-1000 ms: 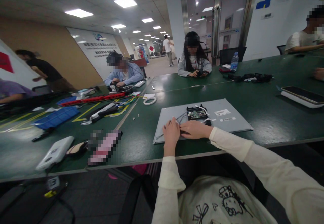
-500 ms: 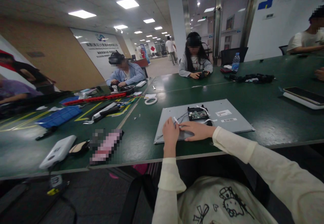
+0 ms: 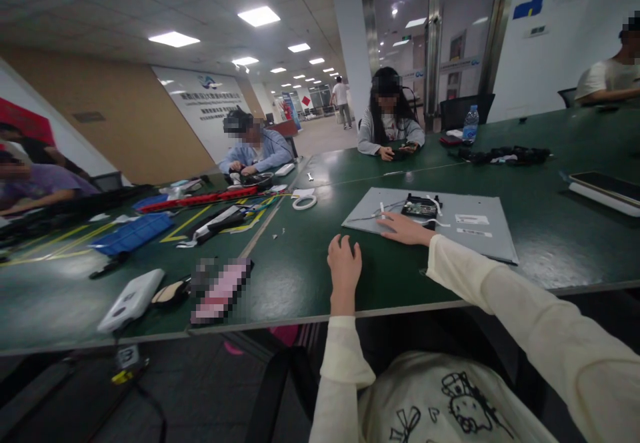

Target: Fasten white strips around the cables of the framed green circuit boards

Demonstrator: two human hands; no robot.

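Observation:
A flat grey panel lies on the green table in front of me. On it sit a black-framed circuit board, grey cables, white tape strips and two white labels. My right hand rests on the panel's near left part, fingers stretched out beside the cables and tape. My left hand is off the panel, close to the table just left of its near side. Its fingers are apart and slightly curled, with nothing visible in them.
A pink pixelated object, a white device and a blue tray lie to the left. Beyond my left hand is a white tape roll. A phone on a white box lies right. Co-workers sit across the table.
My left hand has come off the panel and its fingers have spread. The panel has turned and shifted away to the right, with my right hand still on it.

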